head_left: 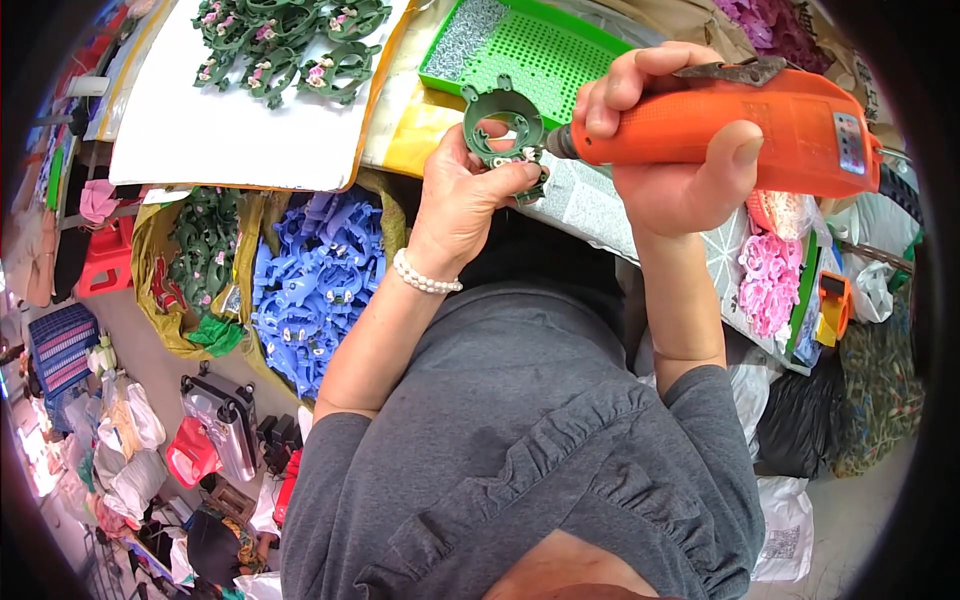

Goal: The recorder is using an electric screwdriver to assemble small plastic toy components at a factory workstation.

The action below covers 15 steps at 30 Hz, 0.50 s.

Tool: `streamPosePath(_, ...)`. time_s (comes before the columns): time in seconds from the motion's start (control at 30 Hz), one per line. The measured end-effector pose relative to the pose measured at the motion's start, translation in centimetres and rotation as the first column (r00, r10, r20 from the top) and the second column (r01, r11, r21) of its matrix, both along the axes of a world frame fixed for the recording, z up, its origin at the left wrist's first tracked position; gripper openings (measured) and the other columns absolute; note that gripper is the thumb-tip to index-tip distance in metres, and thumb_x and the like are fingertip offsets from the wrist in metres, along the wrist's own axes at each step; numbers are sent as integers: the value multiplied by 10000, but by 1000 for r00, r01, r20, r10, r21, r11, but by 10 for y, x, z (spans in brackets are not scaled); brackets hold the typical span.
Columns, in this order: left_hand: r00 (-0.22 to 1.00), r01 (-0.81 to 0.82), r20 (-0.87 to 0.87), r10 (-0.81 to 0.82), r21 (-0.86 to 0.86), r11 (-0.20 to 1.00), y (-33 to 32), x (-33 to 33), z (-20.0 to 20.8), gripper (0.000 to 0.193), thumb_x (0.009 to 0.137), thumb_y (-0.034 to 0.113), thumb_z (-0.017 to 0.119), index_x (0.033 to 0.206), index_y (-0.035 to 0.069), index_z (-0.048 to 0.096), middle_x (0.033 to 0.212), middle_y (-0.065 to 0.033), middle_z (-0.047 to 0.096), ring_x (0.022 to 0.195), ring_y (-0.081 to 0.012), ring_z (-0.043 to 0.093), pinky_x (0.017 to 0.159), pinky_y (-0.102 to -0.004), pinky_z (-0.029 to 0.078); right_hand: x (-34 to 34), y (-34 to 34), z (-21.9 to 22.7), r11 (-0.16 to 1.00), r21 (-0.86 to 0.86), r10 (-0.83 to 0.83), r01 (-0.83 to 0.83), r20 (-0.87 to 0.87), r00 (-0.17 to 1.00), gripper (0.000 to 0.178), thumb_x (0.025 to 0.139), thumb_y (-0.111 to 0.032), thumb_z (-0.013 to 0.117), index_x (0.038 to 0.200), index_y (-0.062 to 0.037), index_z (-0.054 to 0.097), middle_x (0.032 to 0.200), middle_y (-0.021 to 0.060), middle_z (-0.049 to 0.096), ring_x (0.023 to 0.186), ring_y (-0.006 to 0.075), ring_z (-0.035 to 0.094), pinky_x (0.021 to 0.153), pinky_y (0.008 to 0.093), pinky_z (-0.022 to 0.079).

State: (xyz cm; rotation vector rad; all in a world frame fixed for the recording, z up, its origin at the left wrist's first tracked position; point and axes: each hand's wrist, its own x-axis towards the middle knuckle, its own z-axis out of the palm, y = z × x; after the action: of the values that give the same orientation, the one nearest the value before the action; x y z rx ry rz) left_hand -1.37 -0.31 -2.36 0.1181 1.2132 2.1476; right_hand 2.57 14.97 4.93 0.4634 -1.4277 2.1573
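My left hand (467, 185) grips a dark green ring-shaped plastic part (486, 118) with small pink and white figures on its lower side. In my right hand (672, 150) is an orange electric screwdriver (725, 130), its fingers wrapped over and under the body. The tool's dark tip (562, 141) points left and meets or nearly meets the part beside the figures; exact contact cannot be made out. Just beyond the hands lies a bright green perforated tray (545, 50), with many small silvery screws (468, 40) heaped at its left end.
Several similar green parts (290, 40) lie on a white board (230, 145) at the far left. Below it stand bags of green parts (205, 245) and blue parts (318, 290). Pink parts (770, 285) are piled at right. A silver suitcase (222, 425) is on the floor.
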Motion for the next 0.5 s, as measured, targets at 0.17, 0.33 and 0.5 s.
streamPosePath(0.17,1000,-8,16,8,17,1000,3,2,2,417,690,-3,712,1026,43,469,856,-28,619,682,-94,605,520,-200,446,1,-2,-6,997,31,-68,66,82,994,701,793,-669,479,1050,-17,497,840,108,524,682,191,523,683,386,446)
streamPosePath(0.33,995,-102,18,103,-15,995,8,8,5,385,662,-78,687,979,33,498,841,-34,620,694,-100,607,565,-225,480,4,-2,-7,997,64,-35,32,46,998,678,788,-646,504,1029,-12,502,815,108,520,658,200,520,657,384,445)
streamPosePath(0.5,992,-121,42,121,5,993,9,15,6,368,661,-101,674,968,26,514,846,-40,624,705,-114,613,626,-238,504,6,-3,-9,995,57,77,-77,3,997,622,788,-594,535,1013,-15,508,798,111,517,630,200,505,622,367,431)
